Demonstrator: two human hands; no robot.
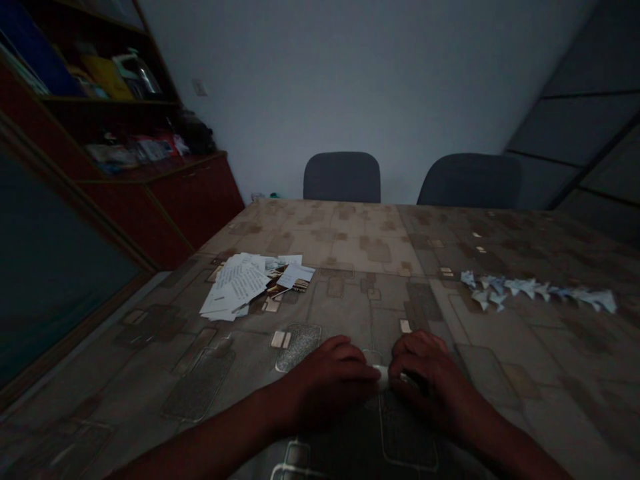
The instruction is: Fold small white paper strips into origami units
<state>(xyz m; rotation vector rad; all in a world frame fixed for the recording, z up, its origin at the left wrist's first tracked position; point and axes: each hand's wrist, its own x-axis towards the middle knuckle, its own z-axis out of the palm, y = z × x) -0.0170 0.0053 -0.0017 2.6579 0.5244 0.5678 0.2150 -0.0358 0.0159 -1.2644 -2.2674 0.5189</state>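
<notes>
Between my two hands, near the front of the table, is a small piece of white paper [383, 377], mostly covered by fingers. My left hand [333, 377] closes on its left end, palm down, with the fingertips pointing right. Around the right end curl the fingers of my right hand [425, 373]. How the paper is folded cannot be made out. To the left lies a loose pile of printed paper sheets [237, 287]. Several small folded paper shapes [525, 288] stand in an uneven row on the right.
A patterned cloth covers the table [350, 247]. Two grey chairs, one on the left [342, 177] and one on the right [470, 180], stand at its far edge, before a pale wall. A red-brown cabinet [185, 200] with loaded shelves is at the left. The room is dim.
</notes>
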